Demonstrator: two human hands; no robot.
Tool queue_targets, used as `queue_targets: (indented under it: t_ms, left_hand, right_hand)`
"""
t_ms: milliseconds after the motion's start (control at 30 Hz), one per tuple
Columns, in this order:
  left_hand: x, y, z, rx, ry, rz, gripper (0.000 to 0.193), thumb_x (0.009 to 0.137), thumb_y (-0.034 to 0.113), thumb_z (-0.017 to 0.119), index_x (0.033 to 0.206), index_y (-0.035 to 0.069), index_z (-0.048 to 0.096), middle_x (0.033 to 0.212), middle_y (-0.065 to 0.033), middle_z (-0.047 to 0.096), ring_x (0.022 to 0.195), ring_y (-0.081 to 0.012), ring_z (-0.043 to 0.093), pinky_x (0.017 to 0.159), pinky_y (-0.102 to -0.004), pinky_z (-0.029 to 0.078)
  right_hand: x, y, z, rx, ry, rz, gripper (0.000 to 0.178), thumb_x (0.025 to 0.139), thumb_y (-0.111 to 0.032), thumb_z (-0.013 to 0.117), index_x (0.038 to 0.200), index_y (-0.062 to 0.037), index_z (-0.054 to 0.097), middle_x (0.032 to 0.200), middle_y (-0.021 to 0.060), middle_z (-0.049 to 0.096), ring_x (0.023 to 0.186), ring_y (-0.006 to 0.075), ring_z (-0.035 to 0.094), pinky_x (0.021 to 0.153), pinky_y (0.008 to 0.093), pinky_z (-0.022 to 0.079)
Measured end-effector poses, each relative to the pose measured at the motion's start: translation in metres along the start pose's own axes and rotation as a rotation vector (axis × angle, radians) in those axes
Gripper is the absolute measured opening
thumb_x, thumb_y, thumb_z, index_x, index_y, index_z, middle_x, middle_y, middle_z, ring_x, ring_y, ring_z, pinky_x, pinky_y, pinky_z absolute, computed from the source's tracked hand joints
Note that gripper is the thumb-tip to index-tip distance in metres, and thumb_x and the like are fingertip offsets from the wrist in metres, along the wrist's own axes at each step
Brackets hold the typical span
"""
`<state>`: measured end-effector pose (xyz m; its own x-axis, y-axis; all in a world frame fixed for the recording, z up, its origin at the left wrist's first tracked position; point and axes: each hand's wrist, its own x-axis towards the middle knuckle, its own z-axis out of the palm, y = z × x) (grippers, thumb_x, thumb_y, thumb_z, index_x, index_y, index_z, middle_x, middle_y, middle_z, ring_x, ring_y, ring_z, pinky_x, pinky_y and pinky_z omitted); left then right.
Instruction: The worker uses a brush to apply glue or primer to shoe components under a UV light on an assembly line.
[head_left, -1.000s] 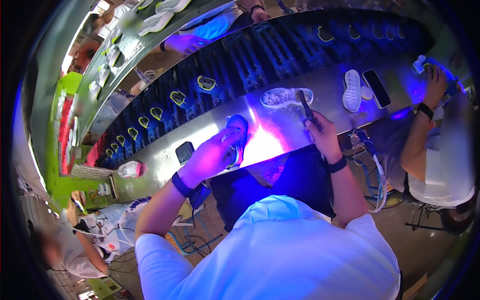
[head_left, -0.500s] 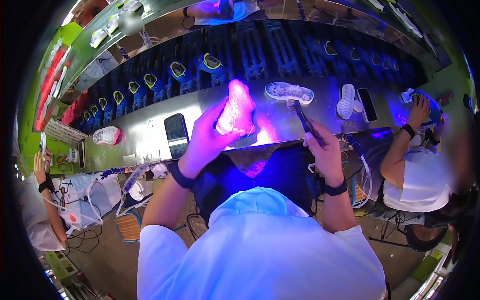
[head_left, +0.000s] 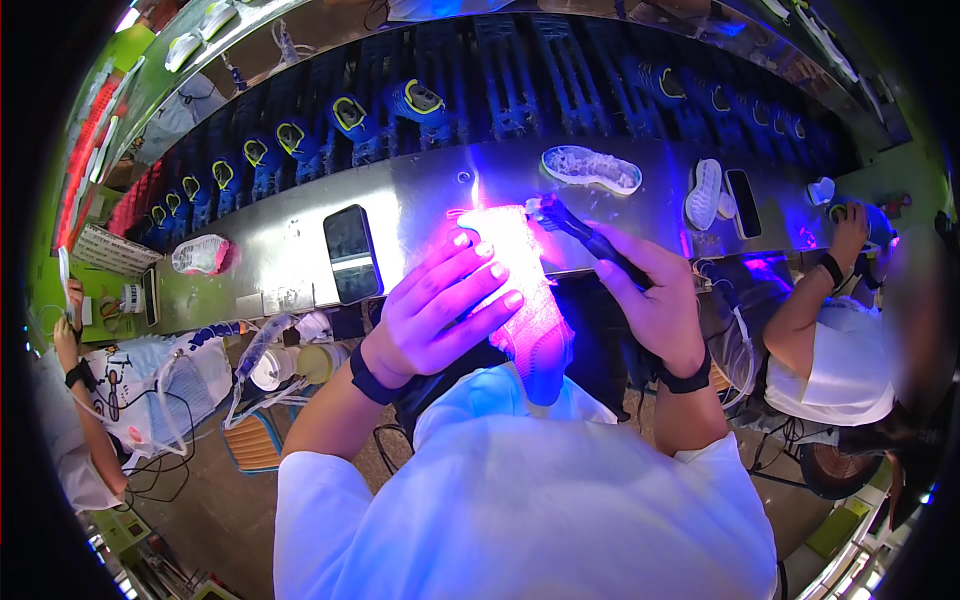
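Note:
A shoe upper [head_left: 535, 325] glows pink under a purple light and lies across the near edge of the metal bench, one end pointing back at me. My left hand [head_left: 435, 315] is closed on it from the left, fingers laid over its side. In my right hand [head_left: 660, 295] is a brush with a dark handle [head_left: 612, 250]. Its bristle end meets the far right part of the upper; glare hides the exact contact. Beyond the brush, a pale shoe sole [head_left: 592, 168] lies on the bench.
A phone [head_left: 352, 253] and a small white-and-pink shoe piece [head_left: 201, 255] lie to the left. White soles [head_left: 703, 195] and another phone [head_left: 742, 203] are at right. Behind runs a dark rack with blue shoes [head_left: 350, 115]. Co-workers sit on both sides.
The upper has been tipped down from upright and brought nearer to me, with my left hand now over it. The brush has moved left from near the sole to the upper.

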<state>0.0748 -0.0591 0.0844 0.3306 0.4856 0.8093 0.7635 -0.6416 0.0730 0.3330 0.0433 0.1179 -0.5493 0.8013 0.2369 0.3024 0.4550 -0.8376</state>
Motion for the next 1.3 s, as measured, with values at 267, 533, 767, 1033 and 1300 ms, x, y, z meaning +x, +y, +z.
queue_targets:
  t_ms: [267, 533, 767, 1033, 1300]
  left_hand:
    - [0.001, -0.008, 0.000, -0.014, -0.096, 0.001, 0.033, 0.083, 0.011, 0.070, 0.116, 0.011, 0.074, 0.122, -0.0107, 0.067, 0.116, -0.0308, 0.065, 0.106, -0.0492, 0.053]
    - [-0.001, -0.021, 0.015, 0.013, -0.159, -0.023, 0.032, 0.084, 0.013, 0.069, 0.116, 0.012, 0.074, 0.125, -0.0113, 0.066, 0.119, -0.0309, 0.064, 0.107, -0.0511, 0.051]
    - [0.001, -0.017, 0.036, -0.012, -0.188, -0.084, 0.034, 0.083, 0.011, 0.068, 0.116, 0.010, 0.074, 0.123, -0.0128, 0.066, 0.119, -0.0346, 0.064, 0.107, -0.0520, 0.051]
    - [0.010, -0.012, 0.047, -0.037, -0.218, -0.253, 0.052, 0.068, -0.001, 0.069, 0.120, 0.008, 0.072, 0.121, -0.0131, 0.066, 0.115, -0.0357, 0.065, 0.101, -0.0491, 0.053]
    - [0.005, -0.006, 0.063, -0.035, -0.198, -0.375, 0.056, 0.065, -0.002, 0.073, 0.120, 0.008, 0.071, 0.119, -0.0135, 0.066, 0.113, -0.0373, 0.065, 0.098, -0.0475, 0.055]
  right_hand:
    - [-0.007, 0.018, 0.004, -0.024, -0.095, -0.005, 0.040, 0.088, -0.003, 0.072, 0.128, -0.0014, 0.067, 0.108, 0.0139, 0.074, 0.098, 0.0203, 0.070, 0.089, 0.0319, 0.052]
    - [-0.046, 0.044, -0.021, 0.346, -0.341, 0.275, 0.042, 0.094, -0.006, 0.068, 0.135, -0.0006, 0.063, 0.092, 0.0004, 0.067, 0.078, 0.0074, 0.060, 0.073, 0.0238, 0.050]
    - [-0.023, 0.054, -0.024, 0.329, -0.251, 0.299, 0.038, 0.094, -0.011, 0.069, 0.130, 0.0004, 0.065, 0.085, 0.0008, 0.063, 0.076, 0.0082, 0.056, 0.071, 0.0249, 0.049]
    - [-0.032, 0.067, -0.038, 0.187, -0.222, 0.221, 0.040, 0.088, -0.004, 0.072, 0.128, -0.0009, 0.067, 0.108, 0.0116, 0.074, 0.097, 0.0194, 0.067, 0.094, 0.0319, 0.050]
    - [-0.040, 0.085, -0.029, 0.341, -0.206, 0.314, 0.039, 0.094, -0.008, 0.069, 0.132, -0.0001, 0.065, 0.098, 0.0038, 0.070, 0.087, 0.0112, 0.062, 0.083, 0.0267, 0.051]
